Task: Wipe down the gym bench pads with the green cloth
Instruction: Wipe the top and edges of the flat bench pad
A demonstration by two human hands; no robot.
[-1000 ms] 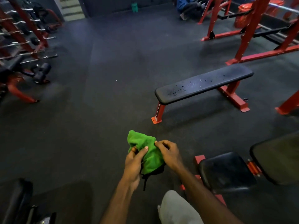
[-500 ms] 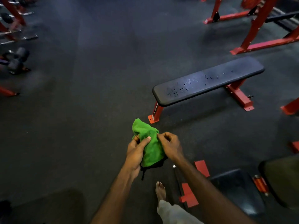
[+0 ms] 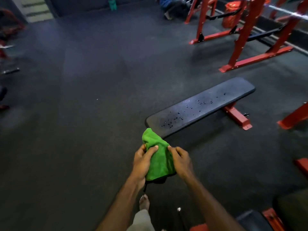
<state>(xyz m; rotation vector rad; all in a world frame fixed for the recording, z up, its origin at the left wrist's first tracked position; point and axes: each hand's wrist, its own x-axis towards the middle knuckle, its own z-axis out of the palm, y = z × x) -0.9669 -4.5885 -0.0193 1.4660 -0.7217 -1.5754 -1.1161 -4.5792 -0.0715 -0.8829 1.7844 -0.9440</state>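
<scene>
A green cloth (image 3: 158,157) is bunched between both hands at chest height, with a dark strip hanging under it. My left hand (image 3: 143,161) grips its left side, thumb on top. My right hand (image 3: 180,161) pinches its right edge. Just beyond the cloth lies a flat gym bench with a long black pad (image 3: 205,104) on red legs (image 3: 237,116). Dark droplets speck the pad's near half. The cloth's top corner overlaps the pad's near end in view, without touching it.
Red rack frames (image 3: 246,39) stand at the back right. Another red foot (image 3: 293,117) is at the right edge. A second bench's dark seat pad (image 3: 253,220) shows at the bottom right. My bare foot (image 3: 144,201) is on the dark rubber floor (image 3: 75,130).
The view has closed in on the flat bench, whose near end now sits right behind the cloth. Both hands keep the same hold on the cloth.
</scene>
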